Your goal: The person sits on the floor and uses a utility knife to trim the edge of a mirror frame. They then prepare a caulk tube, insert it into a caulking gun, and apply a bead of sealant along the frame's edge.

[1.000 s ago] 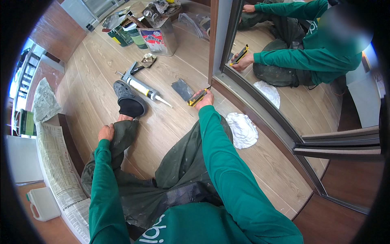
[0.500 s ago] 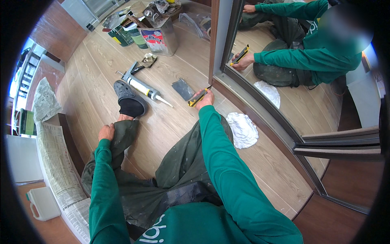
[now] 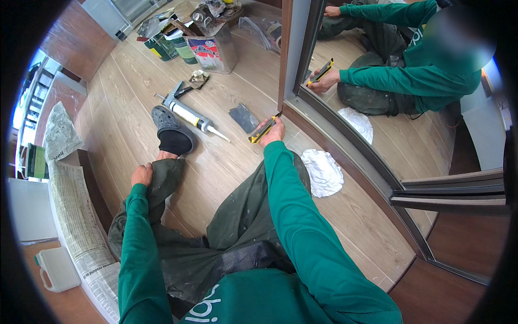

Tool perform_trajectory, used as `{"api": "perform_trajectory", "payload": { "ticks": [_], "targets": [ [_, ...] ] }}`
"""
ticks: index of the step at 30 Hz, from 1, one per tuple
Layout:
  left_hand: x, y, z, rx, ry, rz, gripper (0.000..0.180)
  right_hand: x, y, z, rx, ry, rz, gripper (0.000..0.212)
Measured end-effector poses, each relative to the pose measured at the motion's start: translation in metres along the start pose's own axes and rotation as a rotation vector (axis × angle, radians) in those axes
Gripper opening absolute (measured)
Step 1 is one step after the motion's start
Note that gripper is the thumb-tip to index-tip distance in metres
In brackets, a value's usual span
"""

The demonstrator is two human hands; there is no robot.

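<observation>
My right hand [image 3: 273, 133] grips a yellow-and-black utility knife [image 3: 261, 132], its blade end at the foot of the brown door frame [image 3: 286, 65]. Beside that hand a dark grey flat scraper blade or sheet [image 3: 244, 117] lies on the floor. My left hand [image 3: 142, 175] rests on my bent left leg, fingers curled round the dark green trouser leg [image 3: 167, 181]. A caulking gun [image 3: 186, 113] with a white-nozzled cartridge lies between my grey clog [image 3: 171, 129] and the flat piece. The mirrored door [image 3: 388, 135] reflects my arms and the knife.
A crumpled white cloth [image 3: 322, 173] lies by the sliding door track [image 3: 350, 132]. Paint tins and a square metal can [image 3: 216, 51] stand at the back. Newspaper [image 3: 81, 216] covers a ledge on the left, near a white jug [image 3: 58, 270].
My right hand has turned the utility knife slightly at the frame's foot, so more of its front end shows. My left hand has stayed on the leg.
</observation>
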State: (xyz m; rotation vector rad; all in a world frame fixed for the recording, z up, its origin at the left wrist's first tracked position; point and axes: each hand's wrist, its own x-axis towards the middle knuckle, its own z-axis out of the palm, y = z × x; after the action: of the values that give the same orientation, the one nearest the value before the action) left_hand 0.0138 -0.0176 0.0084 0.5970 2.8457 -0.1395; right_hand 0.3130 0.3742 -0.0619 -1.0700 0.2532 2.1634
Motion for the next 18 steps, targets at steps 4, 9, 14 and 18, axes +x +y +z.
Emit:
{"api": "perform_trajectory", "payload": {
  "ticks": [4,9,14,18],
  "targets": [
    [0.011,-0.009,0.01,0.054,0.007,0.064,0.065,-0.004,0.0,-0.001,0.031,0.046,-0.008,0.018],
    [0.008,-0.009,0.01,0.015,-0.002,0.025,0.064,-0.001,-0.002,-0.001,0.038,0.081,0.017,0.019],
    [0.002,-0.001,0.001,0.039,0.003,0.051,0.065,0.005,-0.002,-0.002,0.005,0.04,-0.015,0.021],
    [-0.005,0.003,-0.003,0.0,-0.006,-0.011,0.065,0.006,-0.003,0.0,0.0,0.048,0.008,0.021]
  ]
}}
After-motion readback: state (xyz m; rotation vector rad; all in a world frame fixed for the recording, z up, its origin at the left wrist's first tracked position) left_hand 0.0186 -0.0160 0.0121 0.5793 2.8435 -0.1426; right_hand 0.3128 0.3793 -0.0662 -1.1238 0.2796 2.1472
